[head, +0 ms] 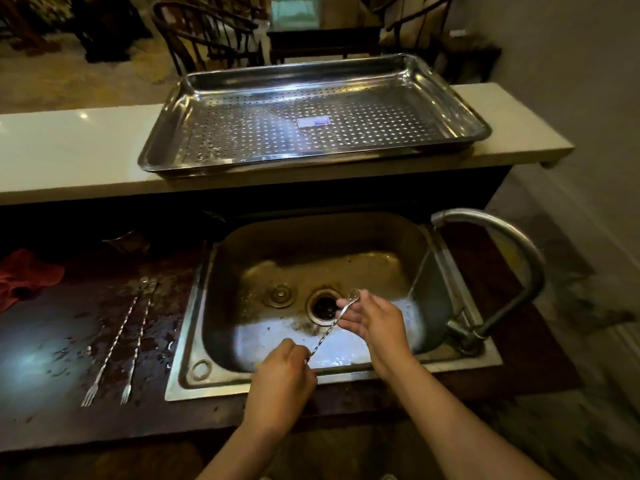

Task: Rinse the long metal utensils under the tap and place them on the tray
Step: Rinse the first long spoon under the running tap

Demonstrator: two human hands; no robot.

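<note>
A long twisted metal utensil is held slantwise over the steel sink. My left hand grips its near end at the sink's front rim. My right hand pinches its far end, above the drain. Two more long twisted utensils, fork tips towards me, lie side by side on the wet dark counter left of the sink. A thin stream of water falls from the curved tap spout into the right of the basin. The perforated steel tray sits on the pale ledge behind the sink, holding nothing.
A red cloth lies at the far left of the dark counter. A sink plug rests in the basin left of the drain. Wooden chairs and a table stand beyond the ledge. A wall runs along the right.
</note>
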